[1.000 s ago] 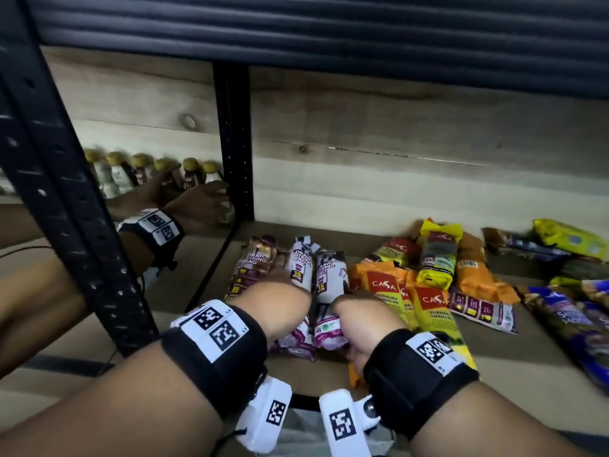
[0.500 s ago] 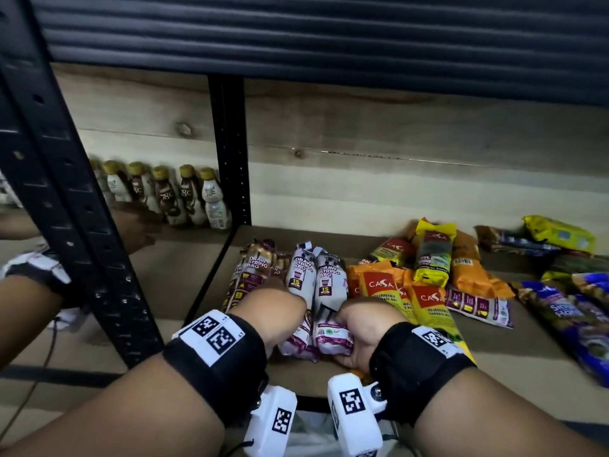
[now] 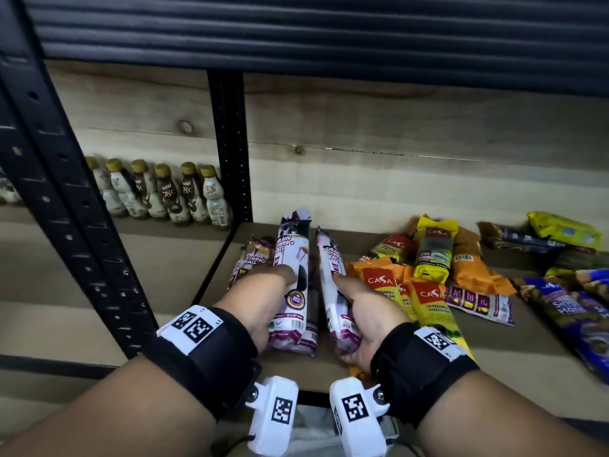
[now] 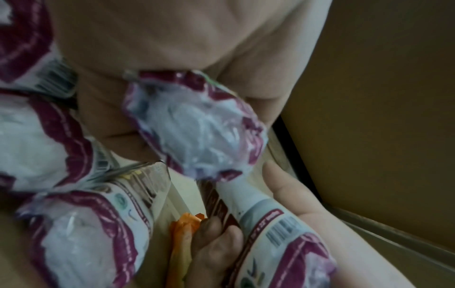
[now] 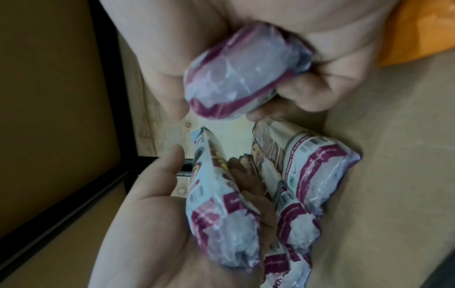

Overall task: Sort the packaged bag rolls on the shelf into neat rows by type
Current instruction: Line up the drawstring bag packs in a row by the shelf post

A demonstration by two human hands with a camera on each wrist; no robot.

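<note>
Two drawstring packs now lifted apart, left hand (image 3: 260, 298) and right hand (image 3: 359, 319) fingers curled round one each, ready for rowing

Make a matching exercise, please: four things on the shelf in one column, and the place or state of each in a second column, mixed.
Things:
1. bottles
2. drawstring pack
3. yellow pack
4. blue packs

Places or states:
A. lying at the far right
B. held in the right hand
C. upright in the left bay
D. lying on the orange packs

Pairs: 1-C, 2-B, 3-D, 4-A
</note>
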